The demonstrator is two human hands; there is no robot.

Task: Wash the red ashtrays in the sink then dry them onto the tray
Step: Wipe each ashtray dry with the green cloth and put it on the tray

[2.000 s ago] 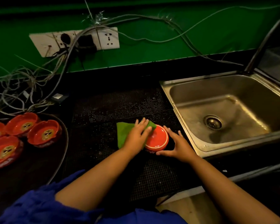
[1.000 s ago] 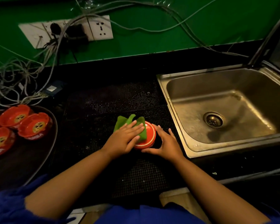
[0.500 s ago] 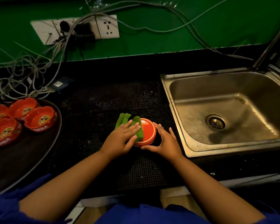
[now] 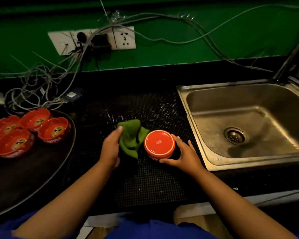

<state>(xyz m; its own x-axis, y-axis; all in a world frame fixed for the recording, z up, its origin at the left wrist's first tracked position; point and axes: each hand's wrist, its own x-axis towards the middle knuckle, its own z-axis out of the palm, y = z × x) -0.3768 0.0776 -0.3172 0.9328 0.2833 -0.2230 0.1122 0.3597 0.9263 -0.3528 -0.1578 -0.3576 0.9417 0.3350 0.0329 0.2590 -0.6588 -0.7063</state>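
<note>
A red ashtray [image 4: 159, 143] lies upside down on the black mesh mat [image 4: 150, 183], its flat base facing up. My right hand [image 4: 183, 153] grips its right side with thumb and fingers curled round the wall. A crumpled green cloth [image 4: 131, 137] sits just left of the ashtray, and my left hand [image 4: 111, 146] holds it from the left. Several red ashtrays [image 4: 53, 130] stand right way up on the dark round tray [image 4: 47, 171] at the far left. The steel sink [image 4: 248, 125] is at the right with nothing in it.
A tangle of grey cables [image 4: 41, 87] and a small adapter [image 4: 72, 95] lie at the back left under a wall socket strip [image 4: 93, 39] on the green wall. A dark faucet neck [image 4: 290, 57] rises behind the sink. The counter's front edge runs below my arms.
My left hand has drawn the green cloth off the ashtray's base to the left, so the whole base now shows. The right hand stays on the ashtray's side.
</note>
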